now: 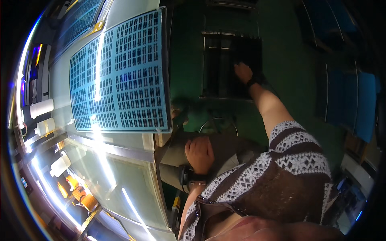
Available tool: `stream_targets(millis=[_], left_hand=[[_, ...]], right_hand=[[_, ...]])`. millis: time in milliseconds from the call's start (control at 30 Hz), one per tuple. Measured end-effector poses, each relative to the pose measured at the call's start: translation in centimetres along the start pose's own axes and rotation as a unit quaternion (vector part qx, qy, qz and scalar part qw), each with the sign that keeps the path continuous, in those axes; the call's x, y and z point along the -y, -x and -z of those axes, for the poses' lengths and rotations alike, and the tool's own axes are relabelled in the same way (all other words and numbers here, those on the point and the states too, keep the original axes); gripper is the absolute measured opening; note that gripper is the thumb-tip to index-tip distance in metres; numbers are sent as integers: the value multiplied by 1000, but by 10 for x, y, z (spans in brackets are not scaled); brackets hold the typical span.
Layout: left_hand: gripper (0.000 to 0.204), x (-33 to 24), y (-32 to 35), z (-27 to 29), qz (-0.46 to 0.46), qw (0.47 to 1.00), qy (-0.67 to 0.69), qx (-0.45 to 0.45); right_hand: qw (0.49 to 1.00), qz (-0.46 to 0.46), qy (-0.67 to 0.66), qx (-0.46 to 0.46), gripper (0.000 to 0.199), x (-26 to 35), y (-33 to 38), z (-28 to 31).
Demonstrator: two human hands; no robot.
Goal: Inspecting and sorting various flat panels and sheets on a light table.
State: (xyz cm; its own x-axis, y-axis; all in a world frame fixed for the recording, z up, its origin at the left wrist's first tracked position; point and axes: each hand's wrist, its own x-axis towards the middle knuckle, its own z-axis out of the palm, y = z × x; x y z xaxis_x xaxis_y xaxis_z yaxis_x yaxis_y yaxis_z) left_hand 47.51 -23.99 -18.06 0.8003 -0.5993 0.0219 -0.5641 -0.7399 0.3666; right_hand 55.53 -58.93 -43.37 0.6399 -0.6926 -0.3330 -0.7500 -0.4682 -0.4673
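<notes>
My left hand (200,155) rests on my thigh (225,148), fingers laid over the trouser cloth and nothing visible in it. A dark band circles that wrist. My right arm stretches out to the far right, where my right hand (243,72) is closed over a dark, flat panel (221,70) in a thin metal frame. Shadow hides whatever the right fingers grip. Left of my hands, a large blue sheet (138,76) printed with rows of small dark rectangles lies on the light worktable (116,150); neither hand touches it.
White bottles (41,108) and an orange tape dispenser (82,197) stand along the worktable's left side, beside bright tube lights. Another blue patterned sheet (82,22) lies at the far left. Blue panels (364,106) stand at the right. A round metal ring (219,119) shows near my knees.
</notes>
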Motion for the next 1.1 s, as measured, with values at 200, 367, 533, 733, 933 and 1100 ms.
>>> stream_targets(millis=[200,367,533,733,933,1100], left_hand=[[17,-32,4,19,2,1000,21,-12],[18,-52,2,34,8,999,33,-26],[18,-51,3,38,3,997,63,-39],[17,-30,5,24,-13,998,51,-43],[18,26,1,0,-15,999,8,-41],[37,70,-34,-56,98,990,100,-27]], right_hand=[[959,82,239,125,31,-56,-37,-23],[977,-94,191,-12,38,-56,-39,-7],[991,-106,86,5,32,-31,-22,32],[995,63,74,-15,22,-24,-1,97],[980,153,-129,-20,24,5,63,208],[905,120,-403,59,22,37,121,280]])
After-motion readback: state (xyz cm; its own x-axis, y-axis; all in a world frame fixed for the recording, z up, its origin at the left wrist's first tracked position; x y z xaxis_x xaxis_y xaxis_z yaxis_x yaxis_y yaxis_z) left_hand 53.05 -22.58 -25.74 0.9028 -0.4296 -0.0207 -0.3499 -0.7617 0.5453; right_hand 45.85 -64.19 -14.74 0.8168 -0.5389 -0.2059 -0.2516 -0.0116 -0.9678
